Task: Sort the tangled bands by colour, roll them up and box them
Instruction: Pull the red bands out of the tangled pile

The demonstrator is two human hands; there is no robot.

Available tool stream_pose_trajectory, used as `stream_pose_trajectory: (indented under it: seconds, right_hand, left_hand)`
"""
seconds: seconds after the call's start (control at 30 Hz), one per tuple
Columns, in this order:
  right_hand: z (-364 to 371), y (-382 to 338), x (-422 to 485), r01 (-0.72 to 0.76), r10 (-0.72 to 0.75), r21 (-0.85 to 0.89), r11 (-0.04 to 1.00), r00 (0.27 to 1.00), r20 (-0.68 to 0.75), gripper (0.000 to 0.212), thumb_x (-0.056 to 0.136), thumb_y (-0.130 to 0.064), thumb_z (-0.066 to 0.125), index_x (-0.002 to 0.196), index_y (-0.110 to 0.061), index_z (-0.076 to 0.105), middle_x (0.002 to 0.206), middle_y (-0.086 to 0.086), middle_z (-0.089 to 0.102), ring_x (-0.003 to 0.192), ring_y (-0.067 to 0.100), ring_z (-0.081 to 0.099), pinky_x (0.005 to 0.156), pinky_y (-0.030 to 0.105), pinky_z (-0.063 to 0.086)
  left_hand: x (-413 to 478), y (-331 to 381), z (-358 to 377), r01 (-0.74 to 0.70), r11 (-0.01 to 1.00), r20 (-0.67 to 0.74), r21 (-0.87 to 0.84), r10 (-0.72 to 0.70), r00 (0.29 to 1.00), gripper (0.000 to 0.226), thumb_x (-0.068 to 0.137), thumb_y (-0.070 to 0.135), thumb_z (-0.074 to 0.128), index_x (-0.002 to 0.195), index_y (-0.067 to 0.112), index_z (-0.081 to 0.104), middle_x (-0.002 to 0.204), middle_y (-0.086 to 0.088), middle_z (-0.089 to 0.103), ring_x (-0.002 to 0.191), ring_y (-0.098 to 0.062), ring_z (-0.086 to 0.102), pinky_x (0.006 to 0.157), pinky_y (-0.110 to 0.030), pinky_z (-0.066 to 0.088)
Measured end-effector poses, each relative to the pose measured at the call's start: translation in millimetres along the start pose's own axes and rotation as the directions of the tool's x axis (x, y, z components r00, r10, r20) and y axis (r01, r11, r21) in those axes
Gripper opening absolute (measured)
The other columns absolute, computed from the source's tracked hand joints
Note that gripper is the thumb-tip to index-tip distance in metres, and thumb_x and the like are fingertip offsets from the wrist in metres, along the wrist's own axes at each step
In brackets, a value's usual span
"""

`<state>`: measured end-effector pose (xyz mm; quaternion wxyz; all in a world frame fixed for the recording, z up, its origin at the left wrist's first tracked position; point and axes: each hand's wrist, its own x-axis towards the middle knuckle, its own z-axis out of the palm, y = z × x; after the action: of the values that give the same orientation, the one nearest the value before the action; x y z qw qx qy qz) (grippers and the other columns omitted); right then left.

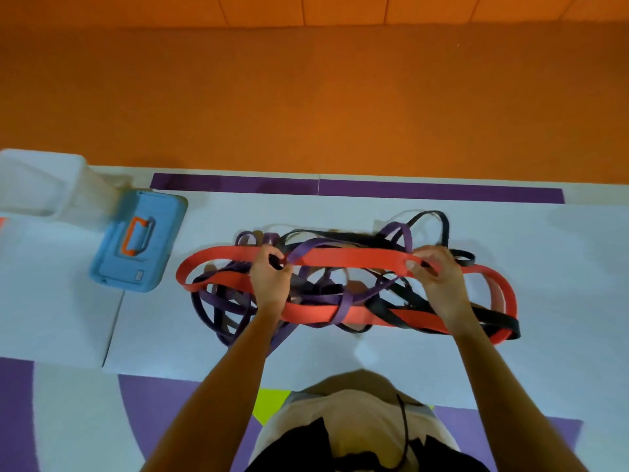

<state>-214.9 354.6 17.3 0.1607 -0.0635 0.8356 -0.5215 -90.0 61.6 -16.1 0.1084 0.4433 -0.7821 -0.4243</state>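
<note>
Nearest, beige cloth [357, 413] at bottom centre. Above, left hand [270, 277] and right hand [439, 281] curled round flat red band [357, 258] amid purple-black tangle [218, 301], mid-frame. Left: blue rounded lid [136, 243], blurred translucent box [41, 185].

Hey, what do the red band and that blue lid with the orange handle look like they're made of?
The red band looks like rubber or latex, matte: a flat strip that loops and sags limply without shine. The blue lid is likely moulded hard plastic, smooth, with rounded corners and a rigid-looking orange handle.
</note>
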Motion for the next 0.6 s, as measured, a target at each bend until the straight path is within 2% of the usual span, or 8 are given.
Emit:
stream_pose_trajectory:
  seconds: [0.07,0.13,0.2,0.27,0.33,0.4,0.5,0.6]
  right_hand:
    - [-1,-6,-8,-0.012,0.005,-0.039,0.999,0.984,-0.178,0.023,0.097,-0.022,0.074,0.091,-0.044,0.067,0.1,-0.021,0.063,0.102,0.009,0.064,0.09,0.041,0.056]
    - [1,-10,-10,-0.013,-0.004,-0.054,0.998,0.952,-0.305,0.021,0.098,-0.03,0.069,0.089,-0.049,0.07,0.092,-0.025,0.067,0.093,-0.003,0.066,0.079,0.032,0.053]
    - [8,-6,-11,-0.081,0.065,-0.039,0.996,0.944,-0.323,0.012,0.1,-0.029,0.069,0.101,-0.04,0.073,0.101,-0.019,0.069,0.103,0.007,0.069,0.08,0.021,0.046]
    - [20,4,-11,-0.165,0.132,-0.099,0.981,0.951,-0.279,0.021,0.102,-0.022,0.068,0.121,-0.014,0.072,0.118,0.002,0.069,0.116,0.027,0.066,0.084,0.017,0.044]
    - [36,5,-17,-0.212,0.183,-0.096,0.973,0.953,-0.242,0.036,0.102,-0.018,0.068,0.137,-0.008,0.063,0.135,0.008,0.064,0.124,0.025,0.062,0.092,0.018,0.043]
    - [53,-1,-31,-0.185,0.151,-0.104,0.977,0.95,-0.272,0.042,0.102,-0.018,0.068,0.142,-0.01,0.059,0.142,0.008,0.058,0.124,0.021,0.059,0.095,0.019,0.048]
    - [76,1,-59,-0.032,-0.059,-0.255,0.966,0.937,-0.343,0.021,0.102,-0.011,0.065,0.122,-0.01,0.065,0.127,0.011,0.059,0.112,0.03,0.061,0.092,0.042,0.056]
    - [96,6,-81,-0.033,-0.083,-0.412,0.911,0.962,-0.261,0.012,0.096,0.0,0.061,0.097,-0.01,0.067,0.104,0.008,0.064,0.093,0.03,0.061,0.075,0.041,0.053]
  left_hand:
    - [4,-7,-9,-0.013,1.0,-0.047,-0.001,0.013,0.999,0.018,0.087,0.002,0.074,0.091,0.015,0.062,0.092,-0.002,0.067,0.085,-0.021,0.062,0.076,-0.035,0.053]
    - [6,-14,-14,0.0,1.0,-0.059,-0.004,0.0,0.998,0.016,0.089,0.002,0.073,0.096,0.014,0.066,0.107,-0.006,0.066,0.096,-0.023,0.061,0.084,-0.036,0.052]
    - [6,-22,-18,0.009,1.0,-0.013,0.005,-0.008,1.0,0.015,0.092,0.005,0.071,0.103,0.015,0.069,0.119,-0.008,0.063,0.106,-0.027,0.062,0.086,-0.033,0.048]
    - [5,-30,-20,0.004,0.999,0.092,0.041,-0.008,0.996,0.016,0.096,0.009,0.068,0.111,0.014,0.069,0.13,-0.012,0.058,0.117,-0.032,0.06,0.091,-0.033,0.046]
    - [1,-38,-20,-0.038,0.986,0.18,0.161,0.009,0.984,0.02,0.101,0.02,0.064,0.12,0.015,0.068,0.146,-0.016,0.05,0.131,-0.039,0.053,0.104,-0.042,0.044]
    - [-8,-44,-22,-0.16,0.923,0.221,0.351,0.085,0.972,0.031,0.105,0.038,0.06,0.13,0.021,0.067,0.161,-0.016,0.039,0.147,-0.041,0.038,0.115,-0.054,0.036]
    - [-22,-54,-25,-0.363,0.847,0.301,0.39,0.255,0.919,0.046,0.104,0.05,0.057,0.145,0.029,0.061,0.169,-0.012,0.033,0.155,-0.035,0.03,0.121,-0.059,0.031]
    - [-29,-68,-33,-0.407,0.828,0.43,0.387,0.229,0.874,0.058,0.102,0.061,0.053,0.155,0.037,0.048,0.171,-0.011,0.028,0.155,-0.037,0.031,0.122,-0.059,0.031]
